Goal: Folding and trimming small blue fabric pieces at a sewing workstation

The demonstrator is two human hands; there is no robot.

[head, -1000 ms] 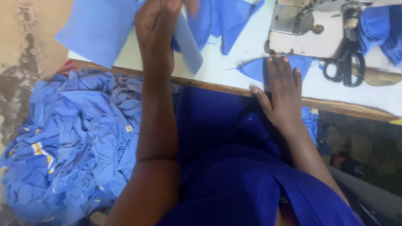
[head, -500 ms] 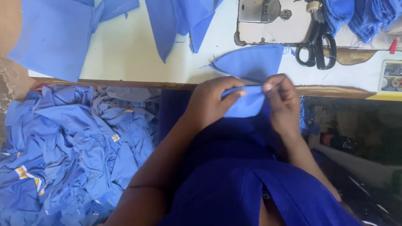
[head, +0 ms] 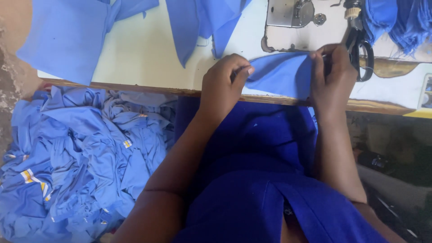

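Head view, looking down over a sewing table (head: 148, 54). Left hand (head: 222, 85) pinching the near-left edge of a small blue fabric piece (head: 281, 74), fingers closed narrowly on the cloth. Right hand (head: 333, 76) gripping the opposite edge of the same piece, fingertips folded over it, likewise closed on the fabric. Fabric piece lying stretched between both hands, resting on the pale tabletop just above the wooden front edge (head: 135, 87), directly below the metal base plate of the sewing machine (head: 292, 18).

Black-handled scissors (head: 360, 45) lying just beside the right hand, to its right, touching or nearly touching the knuckles; hard to tell which. More blue cloth (head: 396, 20) bunching at the upper right corner, past the scissors. Larger blue cut panels (head: 67, 36) spreading across the upper left of the table, one long pointed piece (head: 193, 27) hanging toward the middle, well apart from the hands.

Crumpled heap of blue garments (head: 76, 157) with small yellow and white trims sitting below the table edge on the left, near the left forearm. Deep blue clothing (head: 252, 180) covering the lap between both arms.
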